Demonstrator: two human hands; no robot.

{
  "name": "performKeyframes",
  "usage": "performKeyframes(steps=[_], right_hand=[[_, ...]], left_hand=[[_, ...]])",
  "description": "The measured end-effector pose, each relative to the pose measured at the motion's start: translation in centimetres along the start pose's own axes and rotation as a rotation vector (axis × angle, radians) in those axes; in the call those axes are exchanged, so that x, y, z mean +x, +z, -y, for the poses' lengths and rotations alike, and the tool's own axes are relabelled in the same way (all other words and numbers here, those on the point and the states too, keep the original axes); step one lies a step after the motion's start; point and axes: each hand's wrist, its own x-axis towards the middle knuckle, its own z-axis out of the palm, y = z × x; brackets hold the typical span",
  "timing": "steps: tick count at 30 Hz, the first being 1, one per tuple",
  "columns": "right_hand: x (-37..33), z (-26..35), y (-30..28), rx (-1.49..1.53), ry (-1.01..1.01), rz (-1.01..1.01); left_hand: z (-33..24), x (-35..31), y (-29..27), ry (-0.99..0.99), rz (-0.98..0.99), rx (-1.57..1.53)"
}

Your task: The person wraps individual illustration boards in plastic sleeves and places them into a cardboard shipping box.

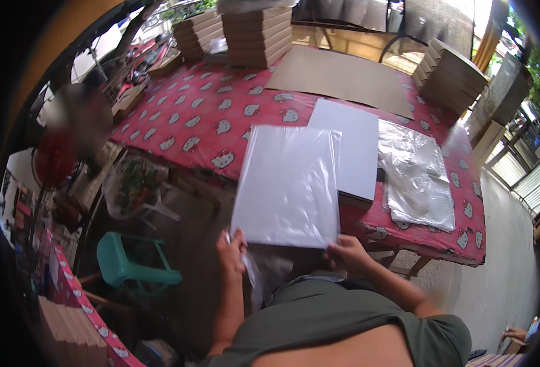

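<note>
A flat white rectangular sheet or board inside a clear plastic sleeve is held in front of me, tilted, its far part over the table. My left hand is closed on its near left corner, where loose clear plastic hangs down. At the near right corner my right hand pinches the sleeve's edge. Partly behind the sleeve lies a stack of white sheets with a dark lower edge. To the right of that stack rests a pile of clear plastic sleeves, crinkled and shiny.
The table wears a pink cartoon-printed cover. Brown cardboard lies toward the back, between stacks of flat brown boxes and more boxes at right. A green stool stands left. Another person's hand shows at lower right.
</note>
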Motion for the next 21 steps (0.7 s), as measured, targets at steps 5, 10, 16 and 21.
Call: performKeyframes(steps=[5, 10, 16, 21], right_hand=[[11.4, 2.2, 7.6, 0.222, -0.052, -0.019], [20.1, 3.6, 12.1, 0.118, -0.068, -0.084], [21.4, 3.4, 10.8, -0.191, -0.012, 0.001], [10.1, 1.8, 11.3, -0.625, -0.455, 0.629]], left_hand=[[-2.3, 4.3, -3.0, 0.233, -0.04, -0.204], [0.8, 2.0, -6.9, 0.1, 0.13, 0.07], [1.8, -2.3, -7.1, 0.076, 0.369, -0.079], [-2.2, -5.5, -2.7, 0.304, 0.603, -0.253]])
